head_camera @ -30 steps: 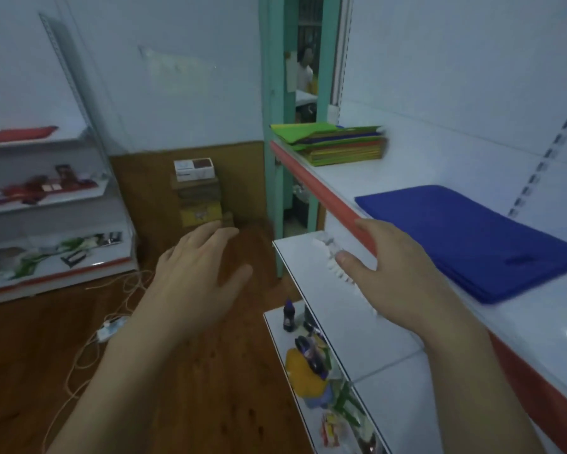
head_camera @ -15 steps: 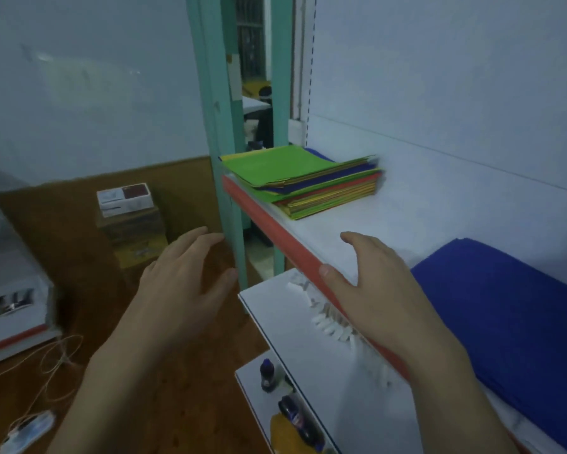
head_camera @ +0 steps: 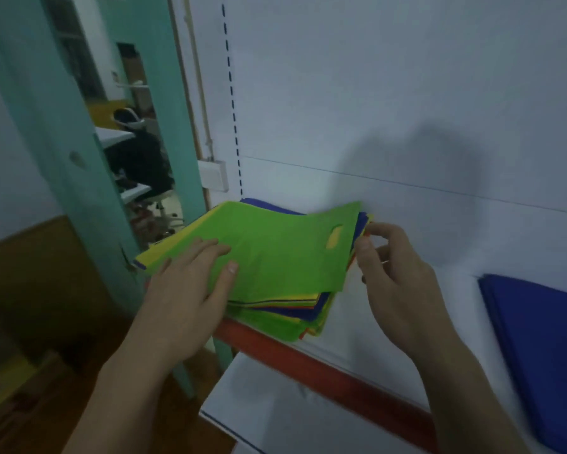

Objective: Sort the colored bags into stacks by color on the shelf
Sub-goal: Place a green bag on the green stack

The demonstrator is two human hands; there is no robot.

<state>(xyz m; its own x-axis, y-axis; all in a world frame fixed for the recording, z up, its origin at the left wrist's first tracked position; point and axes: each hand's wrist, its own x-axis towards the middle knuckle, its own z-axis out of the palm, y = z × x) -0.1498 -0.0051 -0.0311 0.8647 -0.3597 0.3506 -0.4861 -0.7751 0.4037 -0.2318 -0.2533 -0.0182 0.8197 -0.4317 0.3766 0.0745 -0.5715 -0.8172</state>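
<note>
A mixed pile of flat bags (head_camera: 295, 317) in green, yellow, blue and red lies at the left end of the white shelf (head_camera: 390, 326). A green bag (head_camera: 282, 257) with a cut-out handle is on top. My left hand (head_camera: 190, 290) rests flat on that green bag near its left edge, fingers straight. My right hand (head_camera: 393, 273) is at the pile's right edge, its thumb and fingers curled against the bag edges there. A stack of blue bags (head_camera: 544, 329) lies on the same shelf at the right.
The shelf has a red front lip (head_camera: 308, 358) and a white back panel. A lower white shelf (head_camera: 275, 417) juts out below. A teal door frame (head_camera: 79, 178) stands left of the shelf, and a person sits in the room behind it. Wooden floor lies at the lower left.
The view has closed in on the mixed pile. My left hand moved from mid-air onto the top green bag. My right hand left the shelf lip and reached the pile's right edge.
</note>
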